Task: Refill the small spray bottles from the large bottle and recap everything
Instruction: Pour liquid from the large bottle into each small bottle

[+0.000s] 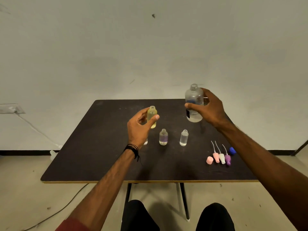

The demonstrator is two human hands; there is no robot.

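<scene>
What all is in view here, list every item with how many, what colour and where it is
large bottle: 1, clear, uncapped, held above table's far right
yellow small bottle: 1, uncapped, held above table centre
small bottles: 2 clear, uncapped, mid-table; a third partly hidden behind left wrist
spray tops: 3, pink, white, purple, table's right
pink cap: 1, beside them
blue cap: 1, behind them
table: 1, dark
left hand: grips yellow bottle
right hand: grips large bottle
</scene>
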